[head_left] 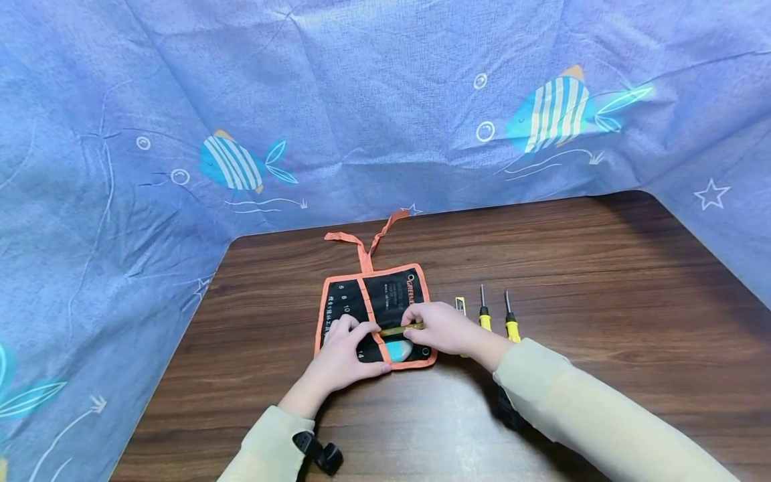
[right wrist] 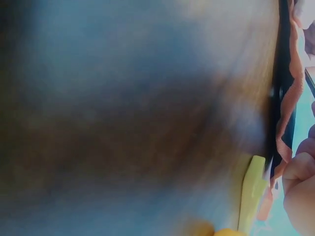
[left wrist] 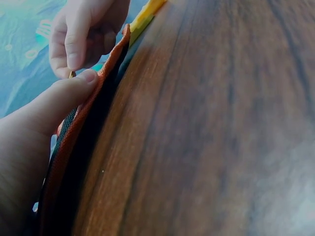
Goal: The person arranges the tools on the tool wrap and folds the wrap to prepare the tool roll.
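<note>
A blue fish-print cloth (head_left: pixel 385 100) backs the brown table (head_left: pixel 572 261), where, in the head view, your orange-trimmed black pouch (head_left: pixel 388 294) lies flat. Your left hand (head_left: pixel 349 349) lies spread over it, thumb at the near edge, forefinger by the orange band (head_left: pixel 365 303). Your right hand (head_left: pixel 442 327) pinches a brass-coloured stick (head_left: pixel 394 330) above the pouch, one end at that band, just beyond a teal item (head_left: pixel 397 350); whether the tip sits under the band cannot be told. Good handling here probably means pressing the pouch down with your left hand, easing the band's edge up and guiding the stick low and straight, clear of the teal item.

The left wrist view adds, from the side, your left thumb across the pouch's trim, near your right fingertips; only a sliver of stick shows.

The right wrist view, mostly blurred table, reveals a yellow thing (right wrist: pixel 252 196) beside the pouch, largely hidden from the head camera.
</note>
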Demonstrator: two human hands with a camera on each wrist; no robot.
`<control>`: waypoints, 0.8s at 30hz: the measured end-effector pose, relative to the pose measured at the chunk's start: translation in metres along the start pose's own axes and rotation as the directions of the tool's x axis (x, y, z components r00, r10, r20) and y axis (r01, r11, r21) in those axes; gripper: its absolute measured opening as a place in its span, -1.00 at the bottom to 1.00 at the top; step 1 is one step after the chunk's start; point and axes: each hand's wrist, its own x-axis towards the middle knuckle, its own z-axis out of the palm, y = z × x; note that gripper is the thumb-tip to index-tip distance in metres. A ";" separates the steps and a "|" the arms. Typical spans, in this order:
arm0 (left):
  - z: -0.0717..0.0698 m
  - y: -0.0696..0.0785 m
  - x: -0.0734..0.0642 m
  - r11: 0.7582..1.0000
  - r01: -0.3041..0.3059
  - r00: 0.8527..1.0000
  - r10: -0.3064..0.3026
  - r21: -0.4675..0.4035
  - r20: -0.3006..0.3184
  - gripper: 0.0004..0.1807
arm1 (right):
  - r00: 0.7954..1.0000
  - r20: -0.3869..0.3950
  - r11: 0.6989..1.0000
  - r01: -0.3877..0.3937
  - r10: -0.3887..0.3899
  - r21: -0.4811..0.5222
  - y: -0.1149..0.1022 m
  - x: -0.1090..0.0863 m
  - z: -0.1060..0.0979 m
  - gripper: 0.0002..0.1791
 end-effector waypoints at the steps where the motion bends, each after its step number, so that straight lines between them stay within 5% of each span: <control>1: 0.000 0.000 0.000 1.000 0.001 1.000 -0.001 -0.003 -0.002 -0.27 | 1.000 0.003 1.000 0.001 -0.001 -0.004 -0.001 0.001 0.000 -0.93; 11: 0.001 0.000 -0.001 1.000 0.013 1.000 -0.013 -0.015 0.007 -0.26 | 1.000 0.022 0.995 0.013 -0.010 -0.103 0.002 -0.001 0.000 -0.88; 24: 0.002 0.000 0.000 1.000 0.027 1.000 -0.027 0.006 0.005 -0.23 | 0.999 0.040 0.999 -0.034 0.032 0.032 0.017 -0.019 -0.021 -0.72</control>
